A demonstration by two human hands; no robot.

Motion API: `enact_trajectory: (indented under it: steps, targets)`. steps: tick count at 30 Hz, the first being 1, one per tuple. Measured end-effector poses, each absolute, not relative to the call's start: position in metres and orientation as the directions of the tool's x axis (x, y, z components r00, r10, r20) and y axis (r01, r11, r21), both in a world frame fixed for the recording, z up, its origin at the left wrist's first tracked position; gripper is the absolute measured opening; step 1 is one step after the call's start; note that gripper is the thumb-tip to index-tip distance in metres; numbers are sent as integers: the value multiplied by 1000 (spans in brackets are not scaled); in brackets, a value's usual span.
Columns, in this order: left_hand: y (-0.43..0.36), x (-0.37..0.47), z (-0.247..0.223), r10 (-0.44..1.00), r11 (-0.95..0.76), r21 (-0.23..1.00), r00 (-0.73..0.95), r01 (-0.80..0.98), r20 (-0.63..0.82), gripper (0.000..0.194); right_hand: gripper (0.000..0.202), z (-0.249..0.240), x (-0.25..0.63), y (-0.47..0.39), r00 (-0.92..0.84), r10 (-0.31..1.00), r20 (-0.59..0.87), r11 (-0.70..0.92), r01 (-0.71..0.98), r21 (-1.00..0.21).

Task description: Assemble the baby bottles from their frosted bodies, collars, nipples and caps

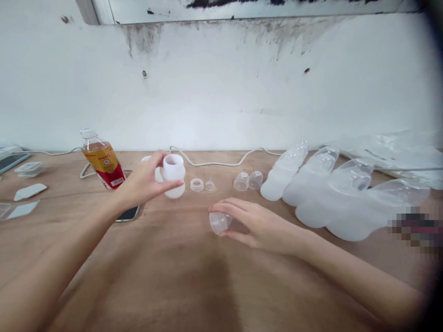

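My left hand (147,180) grips a white, open-mouthed bottle (173,174) between thumb and fingers, upright at the table's middle left. Lower and to the right, my right hand (244,221) is closed on a clear cup-shaped cover (218,222), tilted on its side. A white ring (196,185) and a clear nipple-shaped piece (209,184) lie just right of the bottle. Two more clear covers (241,181) rest side by side behind my right hand.
Several frosted bottles with clear covers (311,193) lie at the right, near a plastic bag (398,152). A drink bottle (104,161) and a phone (128,214) are at the left. A white cable (218,163) runs along the back of the wooden table (166,276).
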State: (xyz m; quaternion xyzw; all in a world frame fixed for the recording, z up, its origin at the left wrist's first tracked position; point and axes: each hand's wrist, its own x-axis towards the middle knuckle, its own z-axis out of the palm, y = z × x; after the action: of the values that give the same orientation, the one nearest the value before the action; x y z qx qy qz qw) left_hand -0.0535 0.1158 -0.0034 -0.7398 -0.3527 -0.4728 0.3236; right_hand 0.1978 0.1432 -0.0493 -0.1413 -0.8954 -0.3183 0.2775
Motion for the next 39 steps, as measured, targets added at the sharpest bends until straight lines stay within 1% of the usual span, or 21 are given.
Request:
enact_trajectory:
  steps: [1, 2, 4, 6, 8, 11, 18, 23, 25, 27, 28, 29, 30, 31, 32, 33, 34, 36, 37, 39]
  targets:
    - [122, -55, 1, 146, -486, -172, 274, 857, 951, 51, 35, -54, 195, 149, -798, 109, 592, 754, 454, 474]
    - [129, -55, 6, 103, -431, -210, 279, 878, 955, 54, 34, -59, 192, 154, -790, 132, 599, 757, 470, 454]
    - [145, -56, 15, 88, -284, -312, 349, 907, 933, 54, 32, -67, 187, 163, -772, 155, 616, 778, 480, 405]
    - [159, -58, 21, 95, -104, -395, 404, 913, 910, 52, 30, -73, 185, 169, -758, 149, 635, 808, 464, 364]
    - [169, -62, 25, 101, 22, -413, 409, 910, 907, 53, 28, -75, 185, 173, -745, 121, 656, 832, 436, 342]
    - [173, -69, 28, 121, 66, -398, 389, 915, 913, 53, 22, -76, 186, 174, -720, 107, 686, 856, 417, 304]
    - [163, -72, 29, 215, -2, -371, 363, 928, 907, 53, 21, -76, 185, 175, -699, 140, 701, 898, 388, 208]
    - [164, -73, 33, 243, -16, -381, 373, 924, 895, 53, 18, -77, 184, 177, -658, 136, 741, 879, 425, 216]
    - [158, -69, 29, 173, -17, -384, 381, 923, 908, 59, 17, -77, 183, 177, -629, 136, 765, 868, 448, 213]
    - [147, -59, 17, 40, -86, -400, 404, 912, 914, 64, 17, -75, 181, 177, -584, 160, 796, 865, 471, 172]
    - [141, -51, 7, -10, -172, -416, 421, 893, 907, 62, 17, -75, 180, 177, -555, 174, 814, 864, 482, 144]
    - [137, -42, -4, -15, -304, -418, 434, 856, 901, 59, 16, -74, 178, 177, -523, 185, 832, 865, 488, 115]
    - [135, -33, -17, 53, -445, -383, 451, 810, 891, 58, 16, -73, 176, 176, -493, 190, 849, 868, 488, 88]
    - [134, -24, -29, 156, -550, -338, 491, 764, 857, 60, 16, -73, 174, 175, -464, 190, 865, 875, 480, 66]
    - [135, -15, -41, 242, -606, -280, 509, 744, 826, 62, 15, -73, 172, 174, -442, 189, 877, 883, 468, 46]
    - [137, -8, -51, 302, -645, -243, 534, 724, 790, 59, 15, -74, 170, 173, -426, 192, 884, 891, 453, 25]
    - [140, -3, -58, 336, -669, -207, 539, 714, 773, 47, 14, -74, 168, 173, -414, 205, 887, 901, 435, -5]
    - [143, 3, -62, 396, -693, -128, 524, 709, 754, 33, 13, -74, 166, 172, -400, 267, 877, 920, 377, -108]
    - [143, 4, -60, 422, -699, -96, 518, 708, 744, 29, 14, -72, 167, 172, -398, 311, 863, 926, 332, -181]
    - [141, 0, -51, 457, -700, -72, 524, 710, 718, 31, 19, -65, 170, 173, -378, 393, 838, 917, 232, -325]
